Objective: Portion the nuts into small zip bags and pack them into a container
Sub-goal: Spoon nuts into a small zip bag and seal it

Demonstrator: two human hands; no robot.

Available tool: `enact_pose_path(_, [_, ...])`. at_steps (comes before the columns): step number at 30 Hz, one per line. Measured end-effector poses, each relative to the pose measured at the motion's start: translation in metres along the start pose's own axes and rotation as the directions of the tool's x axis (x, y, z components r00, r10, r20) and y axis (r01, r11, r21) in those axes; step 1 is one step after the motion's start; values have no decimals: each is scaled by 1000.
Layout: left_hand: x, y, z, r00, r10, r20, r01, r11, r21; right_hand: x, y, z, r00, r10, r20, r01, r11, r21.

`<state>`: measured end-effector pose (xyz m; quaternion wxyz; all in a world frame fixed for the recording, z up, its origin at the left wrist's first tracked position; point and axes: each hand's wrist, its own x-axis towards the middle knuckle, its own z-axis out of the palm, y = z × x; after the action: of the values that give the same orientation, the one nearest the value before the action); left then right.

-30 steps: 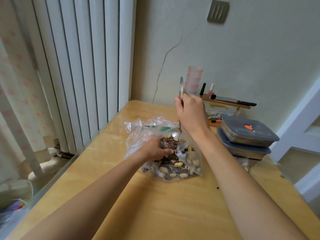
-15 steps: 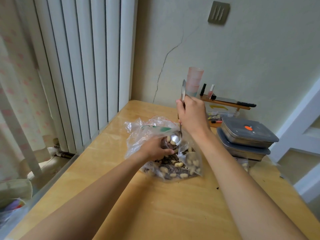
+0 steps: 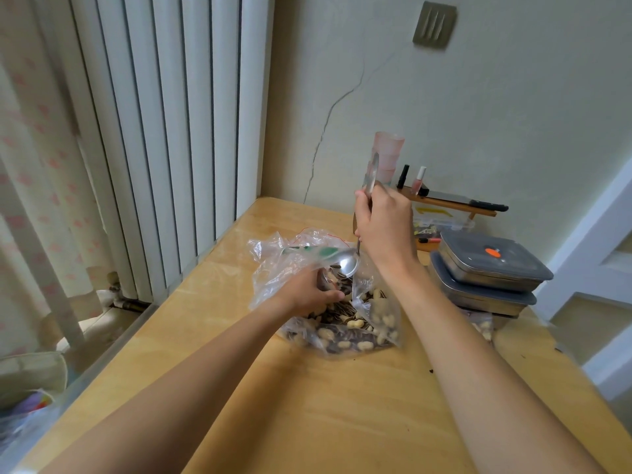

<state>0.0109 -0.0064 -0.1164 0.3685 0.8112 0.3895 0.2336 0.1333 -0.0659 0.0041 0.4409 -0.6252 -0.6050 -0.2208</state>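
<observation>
Right hand: fingers clenched round metal spoon handle, bowl at bag mouth.
Left hand: grasps plastic bag of nuts, mid-table.

A crumpled clear plastic bag of pale peanuts and striped seeds is lying open on the table; two stacked grey-lidded metal containers are sitting closed just beside it.

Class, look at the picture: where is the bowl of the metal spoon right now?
The spoon bowl sits mid-frame at the plastic bag's mouth, below the right hand and just above the left hand.
</observation>
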Motion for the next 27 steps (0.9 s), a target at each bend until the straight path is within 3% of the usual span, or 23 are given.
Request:
enact_pose_path(3, [-1,1,-1,1000,-18,-17,19,999,26,-2,-1,0,999,0,-44,1,1000,14])
enact_pose_path(8, [0,2,-1,997,-18,-73,25,995,96,0,0,-2,1000,-23,19,22,1000,22])
enact_pose_path(14, [-2,6,-2,997,-13,-74,23,990,140,-1,-3,-6,969,-173,177,154,982,113])
enact_pose_path(17, [-1,6,-3,997,-18,-72,29,988,150,-1,-4,-6,961,-226,157,208,971,120])
enact_pose_path(21, [-1,3,-2,993,-95,-69,100,992,83,-1,1,-8,985,-153,76,147,986,79])
enact_pose_path(27, [0,-1,-4,980,-166,-112,168,986,8,-20,20,-1,956,53,289,-76,995,69])
